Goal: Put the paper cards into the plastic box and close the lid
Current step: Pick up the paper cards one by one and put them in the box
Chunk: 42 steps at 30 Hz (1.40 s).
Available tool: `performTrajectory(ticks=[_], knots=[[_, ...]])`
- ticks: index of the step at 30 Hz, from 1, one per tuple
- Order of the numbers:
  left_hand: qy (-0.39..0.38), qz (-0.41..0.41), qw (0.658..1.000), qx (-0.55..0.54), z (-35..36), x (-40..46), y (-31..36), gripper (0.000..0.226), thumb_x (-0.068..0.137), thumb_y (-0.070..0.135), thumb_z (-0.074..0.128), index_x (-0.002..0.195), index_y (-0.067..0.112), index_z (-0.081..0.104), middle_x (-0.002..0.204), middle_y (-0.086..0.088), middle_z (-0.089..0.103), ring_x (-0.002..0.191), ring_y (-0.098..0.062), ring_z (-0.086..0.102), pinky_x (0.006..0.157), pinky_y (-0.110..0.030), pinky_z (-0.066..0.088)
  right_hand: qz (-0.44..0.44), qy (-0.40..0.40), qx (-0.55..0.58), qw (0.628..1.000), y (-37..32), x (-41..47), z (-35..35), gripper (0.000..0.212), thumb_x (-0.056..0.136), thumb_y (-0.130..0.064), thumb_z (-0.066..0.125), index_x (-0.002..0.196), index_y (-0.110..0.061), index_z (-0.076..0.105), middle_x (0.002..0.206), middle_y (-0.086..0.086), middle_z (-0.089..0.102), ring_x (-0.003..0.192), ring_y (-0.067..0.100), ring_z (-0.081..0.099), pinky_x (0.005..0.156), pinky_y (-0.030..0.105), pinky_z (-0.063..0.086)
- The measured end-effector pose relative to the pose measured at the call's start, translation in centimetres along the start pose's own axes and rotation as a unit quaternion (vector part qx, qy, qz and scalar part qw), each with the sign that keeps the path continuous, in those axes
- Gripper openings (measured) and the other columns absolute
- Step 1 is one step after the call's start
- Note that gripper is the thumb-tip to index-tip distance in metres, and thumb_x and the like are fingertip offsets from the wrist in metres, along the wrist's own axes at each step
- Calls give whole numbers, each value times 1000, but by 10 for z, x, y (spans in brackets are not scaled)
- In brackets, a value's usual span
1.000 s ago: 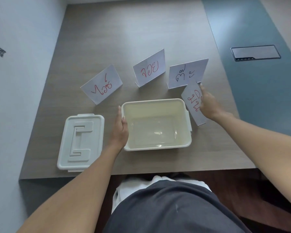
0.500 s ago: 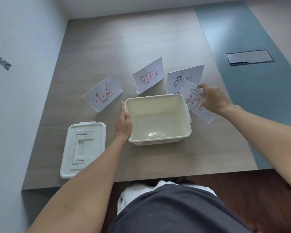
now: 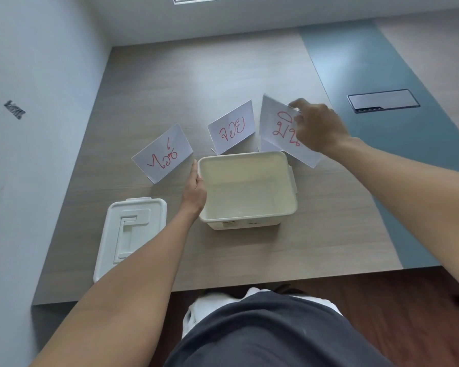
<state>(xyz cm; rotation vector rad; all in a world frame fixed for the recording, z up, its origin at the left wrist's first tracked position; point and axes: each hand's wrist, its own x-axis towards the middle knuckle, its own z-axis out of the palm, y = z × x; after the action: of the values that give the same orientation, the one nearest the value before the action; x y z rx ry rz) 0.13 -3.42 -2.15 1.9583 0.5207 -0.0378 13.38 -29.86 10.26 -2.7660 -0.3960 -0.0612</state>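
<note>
An open cream plastic box (image 3: pixel 286 207) stands empty on the table. My left hand (image 3: pixel 195 190) rests flat against its left wall. My right hand (image 3: pixel 319 128) holds a white card with red writing (image 3: pixel 278 131) up above the box's far right corner. Behind that held card, only a corner of another card (image 3: pixel 266 147) shows. Two folded cards stand on the table: one (image 3: pixel 162 154) left of the box, one (image 3: pixel 231 130) behind it. The white lid (image 3: pixel 129 234) lies flat to the left.
The wooden table (image 3: pixel 329 221) ends just in front of the box and meets a white wall on the left. A teal strip holds a dark cable hatch (image 3: pixel 383 100) at the right. My dark-clothed lap fills the bottom.
My right hand has lifted the red-lettered card from the table beside the box and raised it, so it now covers the card behind. The left hand has stayed on the box.
</note>
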Motion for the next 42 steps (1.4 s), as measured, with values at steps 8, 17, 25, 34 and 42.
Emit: performTrajectory(ticks=[8,17,25,34,42], knots=[[12,7,1000,-21,3,-3,0,52,105,25,20,158,27,15,164,7,18,151,-11,16,124,-36,13,-153,-15,42,987,-44,-10,8,41,94,-12,42,131,-20,56,109,9,74,94,37,68,71,41,53],[27,1,999,-47,4,-4,1,52,104,25,24,155,35,21,162,6,27,148,-15,25,121,-43,23,-271,-87,-9,959,-46,-51,50,45,87,-8,52,129,-23,57,115,3,73,93,34,69,69,38,52],[49,10,998,-30,10,-4,2,52,105,17,25,154,34,26,160,7,30,147,-14,29,120,-34,22,-247,-229,4,942,-38,-96,91,43,94,-10,48,135,-22,54,120,7,69,105,34,64,77,40,49],[55,14,997,-48,12,-2,2,51,105,17,24,154,31,28,161,8,28,148,-10,24,122,-33,20,-127,-266,127,947,-19,-97,111,26,94,-17,48,110,-20,68,94,3,74,88,24,67,72,28,43],[52,20,997,-59,12,0,2,52,105,14,24,154,29,28,162,10,25,149,-6,20,122,-28,16,3,-22,206,978,13,-12,92,24,92,-26,49,104,-23,70,90,0,74,81,20,68,81,38,55]])
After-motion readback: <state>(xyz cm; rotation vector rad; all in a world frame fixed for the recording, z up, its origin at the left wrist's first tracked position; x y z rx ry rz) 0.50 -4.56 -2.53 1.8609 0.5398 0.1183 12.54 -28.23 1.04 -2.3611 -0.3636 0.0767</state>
